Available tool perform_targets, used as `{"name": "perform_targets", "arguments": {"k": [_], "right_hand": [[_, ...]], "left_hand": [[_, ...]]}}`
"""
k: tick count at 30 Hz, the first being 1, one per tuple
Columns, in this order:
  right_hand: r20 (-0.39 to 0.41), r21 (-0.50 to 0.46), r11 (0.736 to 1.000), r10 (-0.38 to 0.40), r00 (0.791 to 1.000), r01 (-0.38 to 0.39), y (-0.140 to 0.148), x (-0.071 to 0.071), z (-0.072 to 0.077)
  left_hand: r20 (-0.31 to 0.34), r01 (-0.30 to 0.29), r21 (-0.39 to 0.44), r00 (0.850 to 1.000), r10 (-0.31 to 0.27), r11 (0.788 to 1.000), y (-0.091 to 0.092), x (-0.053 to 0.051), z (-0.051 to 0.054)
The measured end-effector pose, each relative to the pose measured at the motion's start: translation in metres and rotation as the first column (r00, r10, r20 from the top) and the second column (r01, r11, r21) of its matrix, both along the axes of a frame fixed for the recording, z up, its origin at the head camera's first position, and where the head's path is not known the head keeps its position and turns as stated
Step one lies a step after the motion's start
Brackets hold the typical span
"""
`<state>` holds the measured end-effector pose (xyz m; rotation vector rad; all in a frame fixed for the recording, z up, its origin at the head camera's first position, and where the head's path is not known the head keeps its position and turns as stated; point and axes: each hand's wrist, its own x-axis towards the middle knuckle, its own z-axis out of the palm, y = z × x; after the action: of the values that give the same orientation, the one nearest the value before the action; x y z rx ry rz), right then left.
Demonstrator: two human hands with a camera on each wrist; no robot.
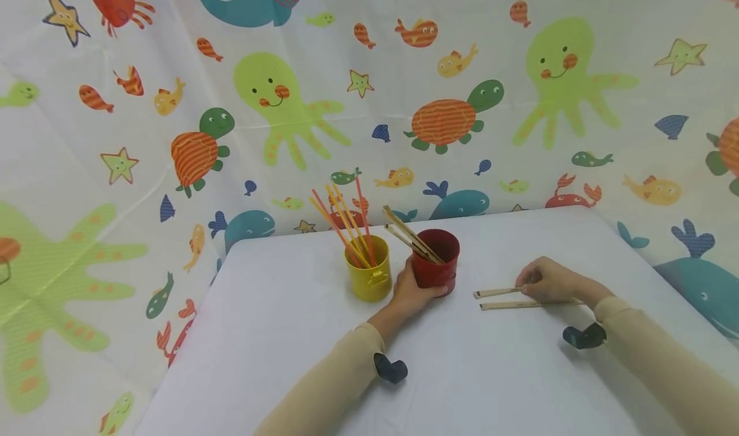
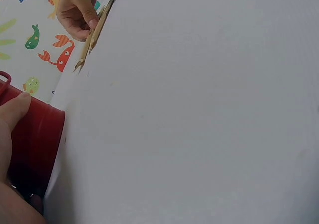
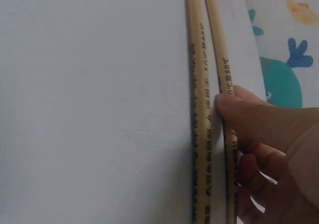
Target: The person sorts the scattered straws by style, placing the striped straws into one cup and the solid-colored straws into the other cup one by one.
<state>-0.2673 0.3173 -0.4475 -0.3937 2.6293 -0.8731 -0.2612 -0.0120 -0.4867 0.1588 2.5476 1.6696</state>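
My left hand (image 1: 411,296) grips the side of a small red metal bucket (image 1: 435,274) that stands on the table, its thumb showing against the red wall in the left wrist view. Several tan straws (image 1: 412,234) lean out of that bucket. To the right, my right hand (image 1: 548,281) pinches a tan straw (image 3: 227,72) between thumb and fingers. Beside it a second tan straw (image 3: 199,104) lies on the table, nearly parallel, with dark printing along it. The curled fingers of the right hand partly hide the pinched straw.
A small yellow bucket (image 1: 369,286) stands left of the red one, holding several orange and yellow straws (image 1: 346,224). White cloth covers the table (image 1: 277,333). Behind it hangs a curtain (image 1: 369,90) printed with sea animals.
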Motion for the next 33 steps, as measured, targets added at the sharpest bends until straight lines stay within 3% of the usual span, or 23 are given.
{"name": "perform_targets", "arguments": {"k": [4, 7, 13, 18, 21, 25, 29, 33], "right_hand": [[-0.035, -0.007, 0.999, 0.045, 0.998, -0.046, 0.004, -0.008, 0.004], [-0.043, -0.018, 0.999, 0.029, 0.999, -0.03, 0.007, -0.011, 0.013], [-0.091, -0.107, 0.994, -0.029, 0.995, 0.02, 0.003, -0.013, 0.046], [-0.103, -0.23, 0.972, -0.083, 0.991, 0.058, -0.005, -0.011, 0.068], [-0.099, -0.32, 0.944, -0.113, 0.989, 0.076, -0.011, -0.01, 0.077], [-0.08, -0.426, 0.899, -0.149, 0.986, 0.101, -0.021, -0.009, 0.09], [-0.052, -0.54, 0.836, -0.151, 0.987, 0.099, -0.034, -0.006, 0.103], [-0.007, -0.718, 0.693, -0.085, 0.996, 0.055, -0.046, -0.003, 0.112]], "left_hand": [[-0.008, -0.002, -0.006, 1.0, 0.002, 1.0, 0.0, 0.0, 0.001], [-0.002, -0.004, -0.013, 1.0, 0.004, 1.0, 0.0, 0.0, 0.002], [-0.018, -0.01, -0.011, 1.0, 0.01, 1.0, 0.001, -0.002, 0.003], [0.003, -0.014, -0.025, 1.0, 0.014, 1.0, 0.001, -0.002, 0.001], [0.012, -0.015, -0.02, 1.0, 0.015, 1.0, 0.001, 0.0, 0.001], [0.007, -0.015, -0.013, 1.0, 0.015, 1.0, 0.001, 0.0, 0.001], [0.003, -0.011, -0.015, 1.0, 0.011, 1.0, 0.0, -0.001, 0.0], [-0.003, -0.005, -0.023, 1.0, 0.005, 1.0, 0.0, -0.001, 0.0]]}}
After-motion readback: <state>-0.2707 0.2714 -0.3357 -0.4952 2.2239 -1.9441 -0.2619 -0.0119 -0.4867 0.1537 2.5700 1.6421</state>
